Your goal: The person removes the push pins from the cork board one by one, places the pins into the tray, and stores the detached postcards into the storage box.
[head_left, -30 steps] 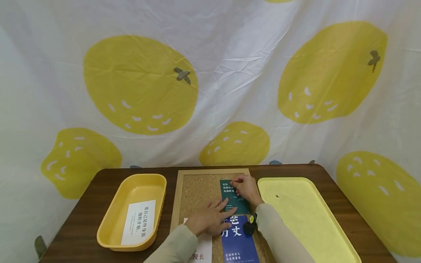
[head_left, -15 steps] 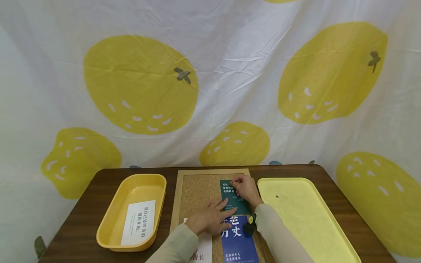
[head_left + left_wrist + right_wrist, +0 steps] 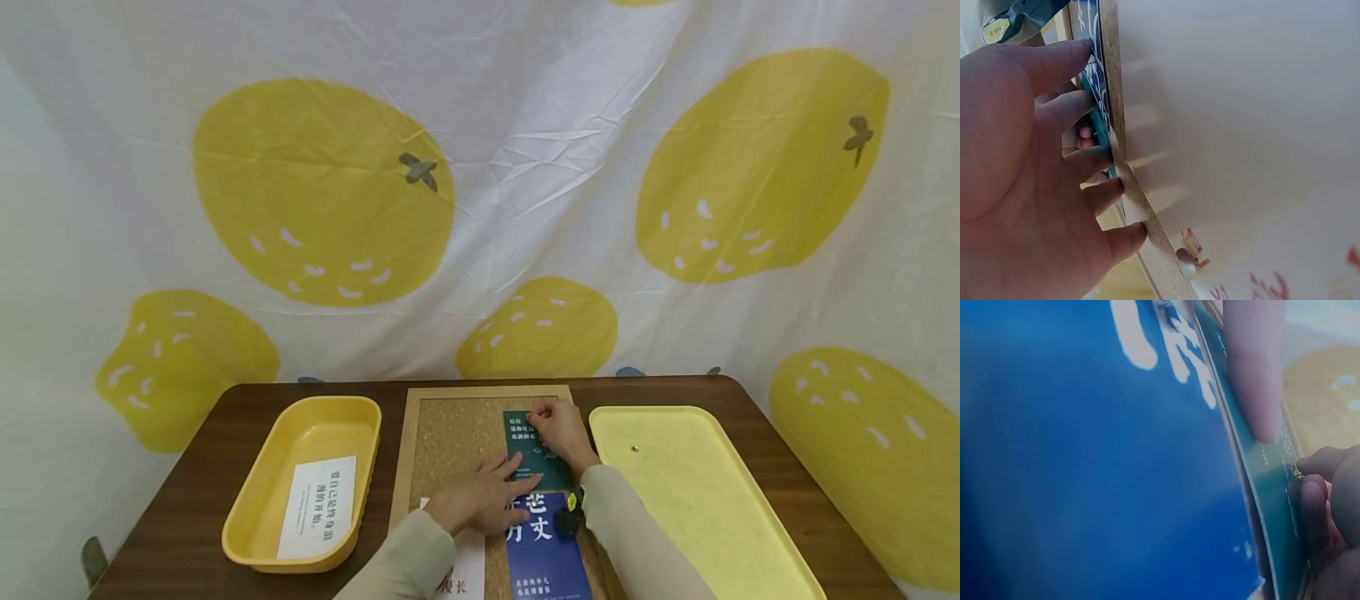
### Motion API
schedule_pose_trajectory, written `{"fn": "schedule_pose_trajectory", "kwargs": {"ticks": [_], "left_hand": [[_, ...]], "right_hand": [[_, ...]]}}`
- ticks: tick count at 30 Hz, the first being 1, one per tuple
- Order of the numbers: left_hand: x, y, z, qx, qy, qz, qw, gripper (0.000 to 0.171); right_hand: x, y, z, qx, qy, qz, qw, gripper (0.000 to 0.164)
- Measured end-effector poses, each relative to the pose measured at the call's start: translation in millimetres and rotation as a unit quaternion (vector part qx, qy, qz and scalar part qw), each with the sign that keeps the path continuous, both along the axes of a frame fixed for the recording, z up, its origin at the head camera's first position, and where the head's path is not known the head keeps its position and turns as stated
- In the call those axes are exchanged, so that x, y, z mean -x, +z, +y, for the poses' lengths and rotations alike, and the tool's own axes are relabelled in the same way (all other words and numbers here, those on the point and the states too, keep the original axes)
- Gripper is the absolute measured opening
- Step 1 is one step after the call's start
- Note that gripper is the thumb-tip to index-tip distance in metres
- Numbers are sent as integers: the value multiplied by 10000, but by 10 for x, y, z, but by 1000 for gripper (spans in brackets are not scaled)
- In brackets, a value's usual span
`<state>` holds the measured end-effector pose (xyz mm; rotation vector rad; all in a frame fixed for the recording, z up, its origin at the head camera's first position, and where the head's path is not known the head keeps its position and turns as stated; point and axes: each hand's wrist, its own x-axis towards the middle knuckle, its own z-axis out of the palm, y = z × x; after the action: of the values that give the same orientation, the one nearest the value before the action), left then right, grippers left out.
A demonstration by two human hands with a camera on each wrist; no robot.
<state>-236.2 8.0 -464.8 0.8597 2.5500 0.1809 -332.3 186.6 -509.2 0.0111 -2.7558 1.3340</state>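
Observation:
A green card (image 3: 551, 467) with white lettering lies on the cork board (image 3: 450, 425), toward its upper right. Near the card's top, my right hand (image 3: 561, 429) pinches a small pin, likely a thumbtack; its thin shaft (image 3: 1299, 475) shows between thumb and finger in the right wrist view. Spread fingers of my left hand (image 3: 483, 497) rest on the green card's lower part and the top of a blue card (image 3: 543, 558). Below that hand is a white card (image 3: 467, 567) with red lettering. A silver thumbtack (image 3: 1186, 264) sits at its edge in the left wrist view.
Left of the board stands an orange-yellow tray (image 3: 255, 508) holding a white card (image 3: 318, 507) with black lettering. On the right, a pale yellow tray (image 3: 712, 500) holds one small thumbtack (image 3: 635, 449). A lemon-print cloth (image 3: 525, 208) hangs behind the dark wooden table (image 3: 180, 508).

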Motion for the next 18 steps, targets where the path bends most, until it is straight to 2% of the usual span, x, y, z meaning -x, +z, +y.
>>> {"fn": "schedule_pose_trajectory", "kwargs": {"ticks": [9,18], "left_hand": [[-1,6,4,0,30,-42,10000,58],[5,-5,4,-19,34,-49,10000,58]], "right_hand": [[23,-9,-3,-34,-63,-163,9998,12],[-2,19,-24,-146,-62,-56,9999,12]]}}
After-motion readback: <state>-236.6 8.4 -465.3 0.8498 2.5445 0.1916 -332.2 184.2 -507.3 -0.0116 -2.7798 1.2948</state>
